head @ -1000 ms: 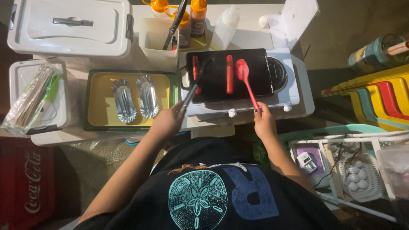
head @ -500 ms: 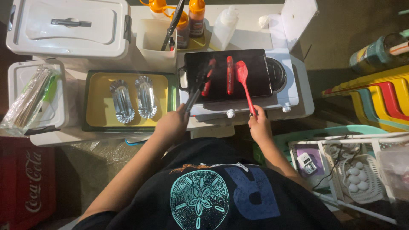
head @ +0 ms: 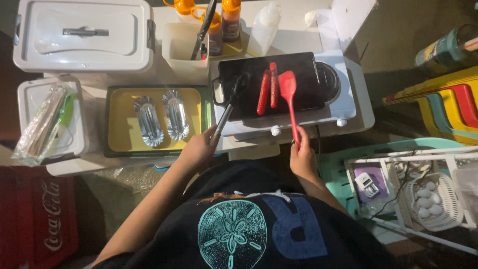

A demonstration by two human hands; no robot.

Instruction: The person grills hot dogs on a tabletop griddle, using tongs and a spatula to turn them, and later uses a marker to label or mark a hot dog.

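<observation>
Head view looks straight down on us: nearest is our dark T-shirt with a teal round print, and both forearms reach forward from it. Our left hand is clenched around the handle of the black-tipped metal tongs, whose tips lie on the left part of the black flat griddle plate; whether the tips are pinched together we cannot tell, since they blend into the dark surface. Our right hand grasps the end of the red silicone spatula, fingers curled about its thin handle. The spatula's blade rests on the griddle, touching or just beside the two red sausages, which lie side by side, lengthwise, near the middle of the plate, between the tongs' tips and the blade. The griddle sits on a white electric cooker base with knobs on its near edge.

Left of the cooker, a yellow tray with a dark green rim holds two crinkled foil boat dishes side by side. Further left stands a white lidded box topped with a clear bag of skewers. To our right, a white wire rack carries a basket of white eggs.

Beyond the griddle, a cream square tub holds a dark utensil, and orange-capped sauce bottles stand beside a clear squeeze bottle. At the far left sits a large white plastic container with a handled lid.
</observation>
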